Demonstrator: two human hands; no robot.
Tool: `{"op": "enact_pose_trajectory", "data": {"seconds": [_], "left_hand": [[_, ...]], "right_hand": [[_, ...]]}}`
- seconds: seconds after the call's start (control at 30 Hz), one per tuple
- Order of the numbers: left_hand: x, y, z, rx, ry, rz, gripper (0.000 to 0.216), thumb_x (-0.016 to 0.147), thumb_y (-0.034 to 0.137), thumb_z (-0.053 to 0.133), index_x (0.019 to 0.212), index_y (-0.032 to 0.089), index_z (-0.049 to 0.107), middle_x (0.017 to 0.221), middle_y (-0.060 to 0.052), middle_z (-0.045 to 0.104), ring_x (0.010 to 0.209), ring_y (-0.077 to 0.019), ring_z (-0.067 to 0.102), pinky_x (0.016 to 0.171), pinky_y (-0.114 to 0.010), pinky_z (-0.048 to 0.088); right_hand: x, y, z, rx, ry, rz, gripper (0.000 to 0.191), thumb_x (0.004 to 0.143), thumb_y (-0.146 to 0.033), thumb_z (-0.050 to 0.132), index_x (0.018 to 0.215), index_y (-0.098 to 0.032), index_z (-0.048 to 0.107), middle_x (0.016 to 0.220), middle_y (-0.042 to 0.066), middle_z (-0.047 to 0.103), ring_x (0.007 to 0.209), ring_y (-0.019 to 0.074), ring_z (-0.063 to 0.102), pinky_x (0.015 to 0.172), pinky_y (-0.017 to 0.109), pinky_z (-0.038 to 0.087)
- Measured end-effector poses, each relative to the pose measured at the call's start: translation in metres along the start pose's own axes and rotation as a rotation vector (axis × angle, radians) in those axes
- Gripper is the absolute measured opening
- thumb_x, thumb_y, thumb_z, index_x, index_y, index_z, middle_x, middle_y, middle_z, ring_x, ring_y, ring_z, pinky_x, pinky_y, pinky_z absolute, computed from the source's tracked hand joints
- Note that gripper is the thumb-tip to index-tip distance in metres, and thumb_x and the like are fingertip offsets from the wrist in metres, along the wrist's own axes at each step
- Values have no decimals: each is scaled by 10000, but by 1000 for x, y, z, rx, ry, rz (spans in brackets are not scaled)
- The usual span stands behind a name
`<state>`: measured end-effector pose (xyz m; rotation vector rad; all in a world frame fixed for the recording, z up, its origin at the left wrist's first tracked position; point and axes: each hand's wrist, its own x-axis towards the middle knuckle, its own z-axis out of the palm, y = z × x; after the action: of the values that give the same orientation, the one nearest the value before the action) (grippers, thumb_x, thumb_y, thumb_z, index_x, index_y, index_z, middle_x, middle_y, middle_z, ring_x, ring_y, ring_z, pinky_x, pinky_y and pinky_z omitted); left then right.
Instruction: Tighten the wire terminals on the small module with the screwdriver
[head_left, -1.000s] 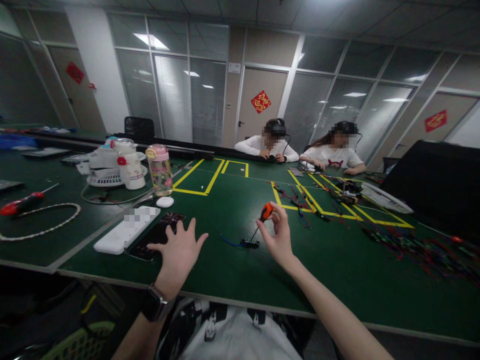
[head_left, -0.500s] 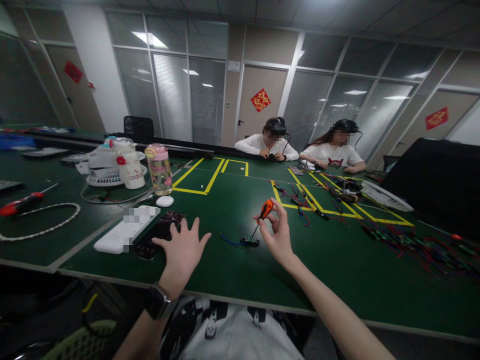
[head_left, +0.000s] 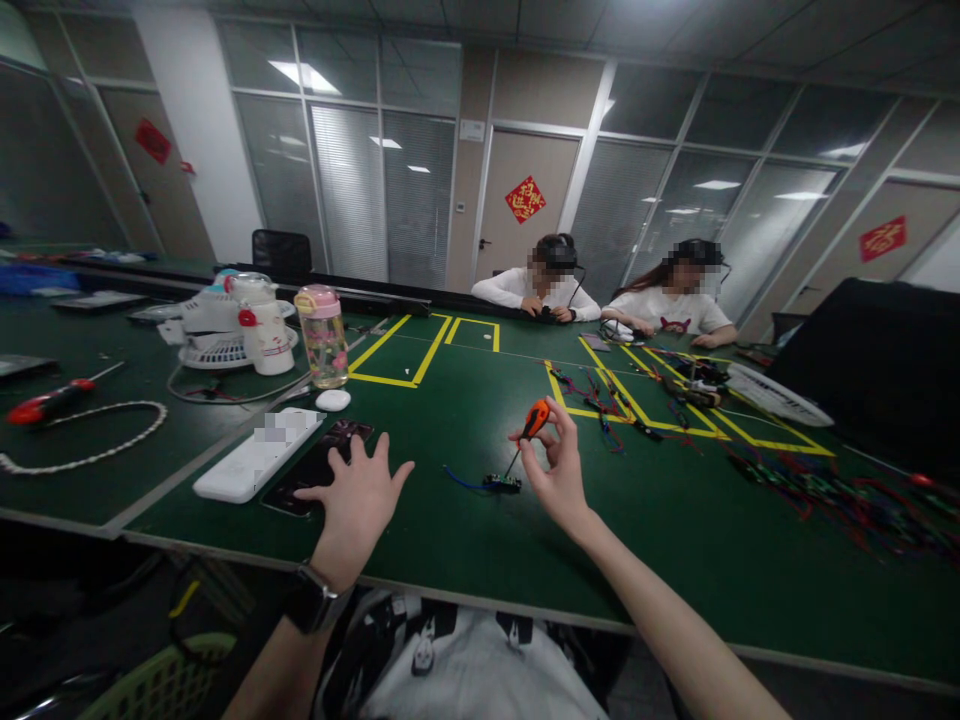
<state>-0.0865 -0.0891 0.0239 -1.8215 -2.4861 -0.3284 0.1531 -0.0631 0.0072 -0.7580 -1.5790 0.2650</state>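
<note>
My right hand [head_left: 556,475] pinches the orange handle of a small screwdriver [head_left: 530,428], whose tip rests on a little circuit board [head_left: 500,484] with blue wires lying on the green table [head_left: 465,540]. My left hand [head_left: 355,500] is spread flat, fingers apart, with its fingertips on a black phone [head_left: 315,466]. A watch sits on that wrist.
A white power bank [head_left: 255,455] lies left of the phone. Further left stand a pink-lidded bottle [head_left: 322,338], a white jug [head_left: 262,330], a fan, a cord and a red screwdriver [head_left: 45,403]. Coloured wires litter the right side. Two people sit at the table's far side.
The phone under my left hand has shifted slightly on the table, and my right hand's fingers have shifted a little on the screwdriver handle. The view has shifted a little.
</note>
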Motion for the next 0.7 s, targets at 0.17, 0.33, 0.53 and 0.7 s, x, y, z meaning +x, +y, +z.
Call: {"op": "enact_pose_trajectory", "data": {"seconds": [0.17,0.33,0.53,0.7], "left_hand": [[-2,0,-1,17,31,11,501,969,453,391,1430,274,476,1430,-193,433,1296,-452,352,865,-822,331],[-7,3,-5,53,36,44,524,961,462,419,1441,256,463,1443,-199,429,1296,-456,358,863,-810,353],[-8,7,-7,57,-13,56,528,966,463,406,1454,265,440,1459,-196,422,1302,-444,365,877,-803,352],[-7,5,-7,30,-30,50,554,964,484,385,1467,255,421,1478,-197,404,1308,-452,368,893,-788,352]], "right_hand": [[-1,4,0,-35,15,-56,606,879,-179,616,1414,-304,362,1149,84,556,857,181,679,849,389,559],[0,7,-2,-183,65,-101,614,854,-191,654,1404,-272,394,1187,106,557,1041,235,597,919,429,510],[1,5,-3,-180,72,-83,620,859,-180,629,1419,-272,377,1155,97,550,896,197,582,861,408,508],[1,3,-3,-158,65,-62,623,862,-175,608,1430,-278,372,1117,87,549,818,178,555,872,422,507]]}}
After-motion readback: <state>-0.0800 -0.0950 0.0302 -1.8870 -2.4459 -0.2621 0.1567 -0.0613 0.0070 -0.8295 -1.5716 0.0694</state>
